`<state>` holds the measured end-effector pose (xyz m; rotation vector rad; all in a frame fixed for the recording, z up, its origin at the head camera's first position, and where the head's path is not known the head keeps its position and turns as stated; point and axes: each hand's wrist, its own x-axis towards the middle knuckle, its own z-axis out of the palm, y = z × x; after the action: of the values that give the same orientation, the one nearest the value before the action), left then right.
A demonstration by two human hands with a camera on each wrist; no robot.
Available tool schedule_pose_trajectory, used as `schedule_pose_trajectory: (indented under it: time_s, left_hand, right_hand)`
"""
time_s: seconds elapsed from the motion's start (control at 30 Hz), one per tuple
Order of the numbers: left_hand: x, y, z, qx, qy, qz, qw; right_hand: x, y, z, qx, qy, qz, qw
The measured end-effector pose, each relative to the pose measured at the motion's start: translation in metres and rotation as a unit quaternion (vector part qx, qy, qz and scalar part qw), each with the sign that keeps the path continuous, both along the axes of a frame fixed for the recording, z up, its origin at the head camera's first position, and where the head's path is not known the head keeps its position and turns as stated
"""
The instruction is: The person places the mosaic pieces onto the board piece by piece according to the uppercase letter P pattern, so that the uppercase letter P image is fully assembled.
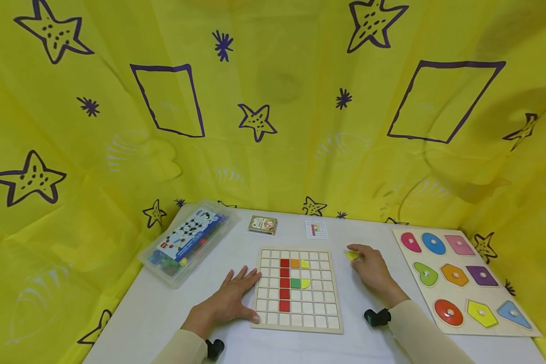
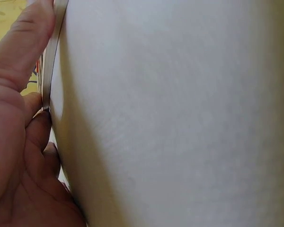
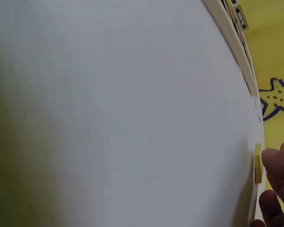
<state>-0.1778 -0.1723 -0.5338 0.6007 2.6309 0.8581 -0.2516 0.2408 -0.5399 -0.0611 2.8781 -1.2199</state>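
Note:
A wooden grid board (image 1: 298,331) lies on the table, with red, orange, green and yellow pieces in some cells. My left hand (image 1: 227,301) rests at its left side, fingers spread along the edge and thumb at the near corner. In the left wrist view, the thumb and fingers touch the board's rim (image 2: 50,71). To the right of the board, my right hand (image 1: 374,270) pinches a yellow piece (image 1: 352,255) between thumb and fingers, low over the table. The right wrist view shows the yellow piece (image 3: 258,163) edge-on by the fingertips; its full outline is hidden.
Behind the board lie a small card box (image 1: 262,225) and a pattern card (image 1: 316,230). A clear plastic case (image 1: 188,242) stands at the left. A shape puzzle board (image 1: 459,278) lies at the right. A yellow curtain (image 1: 300,167) hangs behind the table.

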Motion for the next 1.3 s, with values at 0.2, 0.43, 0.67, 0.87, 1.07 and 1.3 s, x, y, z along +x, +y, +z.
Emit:
schedule_pose_trajectory:
  time_s: [0.2, 0.43, 0.67, 0.87, 1.07, 1.3]
  left_hand:
    - [-0.0007, -0.0001, -0.0005, -0.001, -0.002, 0.002, 1.0000]
    - [-0.0014, -0.0003, -0.0019, -0.003, -0.011, 0.008, 0.9999]
    - [-0.0010, 0.0007, -0.0010, -0.003, -0.007, 0.008, 0.9999]
    - [-0.0010, 0.0011, 0.0005, -0.004, -0.010, 0.008, 0.9999]
    - [-0.0013, 0.0012, -0.0006, -0.009, -0.013, 0.008, 0.9998]
    - [-0.0021, 0.0000, -0.0010, -0.003, -0.009, 0.004, 0.9999]
  right_hand:
    - [-0.0043, 0.0037, -0.0018, 0.009, -0.008, 0.005, 1.000]
    - [-0.0046, 0.0035, -0.0034, 0.009, -0.005, 0.010, 1.000]
    - [-0.0042, 0.0063, -0.0052, 0.025, 0.004, 0.012, 1.000]
    - [-0.0036, 0.0045, -0.0046, 0.026, 0.011, 0.002, 1.000]
    - [-0.0024, 0.0033, -0.0048, 0.004, 0.017, -0.015, 1.000]
    - [-0.0010, 0.0019, -0.0033, -0.030, 0.059, -0.033, 0.997]
